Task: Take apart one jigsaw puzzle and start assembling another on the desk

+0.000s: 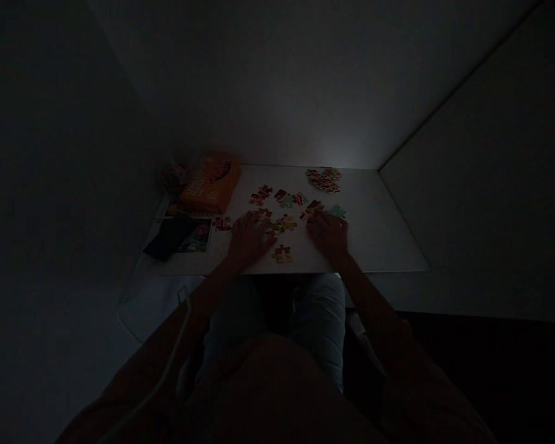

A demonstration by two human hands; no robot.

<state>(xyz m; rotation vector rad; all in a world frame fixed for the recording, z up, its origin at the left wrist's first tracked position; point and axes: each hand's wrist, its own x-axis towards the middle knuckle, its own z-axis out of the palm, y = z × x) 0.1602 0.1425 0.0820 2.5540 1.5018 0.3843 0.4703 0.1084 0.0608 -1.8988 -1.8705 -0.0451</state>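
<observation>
In the dim head view, several jigsaw puzzle pieces lie scattered on a white table [374,228]. My left hand [248,239] rests palm down among them, fingers spread and thumb apart, beside a cluster of yellow-green pieces [284,224]. My right hand [329,234] is closed, its fingertips on a reddish puzzle piece [306,215]; the darkness hides the exact grip. A teal piece [337,211] lies just beyond its knuckles. Between my hands, closer to the front edge, sits a separate brown and yellow piece [282,253]. Farther back are reddish pieces [258,199] and a small teal-and-red group [287,200].
An orange box [211,184] stands at the back left, with a clear bag [172,177] beside it. In front lie a dark pouch-like object [169,237] and a picture card [198,236]. A pile of pieces [324,179] is at the back, near the wall [277,92]. A white cable [178,342] crosses my left arm.
</observation>
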